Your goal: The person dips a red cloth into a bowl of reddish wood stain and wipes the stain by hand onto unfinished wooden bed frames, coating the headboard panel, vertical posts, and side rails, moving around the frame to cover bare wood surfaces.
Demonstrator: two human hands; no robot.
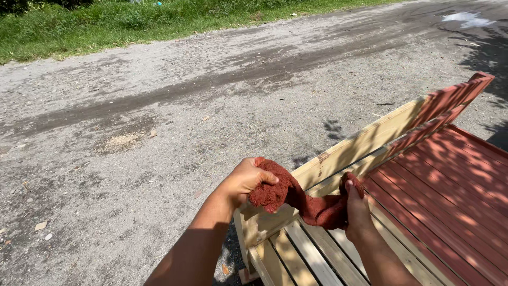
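The left hand (247, 179) is clenching one bunched end of a rust-red, stain-soaked cloth rag (299, 200), and the right hand (357, 207) is gripping the other end tightly. The rag is hanging between them just above the corner edge of a slatted wooden bench (338, 159), part bare pale wood, part stained red-brown. A wide gravel road (159, 106) is lying open beyond that edge.

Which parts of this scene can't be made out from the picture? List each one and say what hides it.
- Bench: its legs and right side are cut off by the frame edges.
- Cloth: its ends are wrapped inside the left hand and right hand.
- Right palm: turned away from the head camera.
- Litter by the grass: too small to identify.
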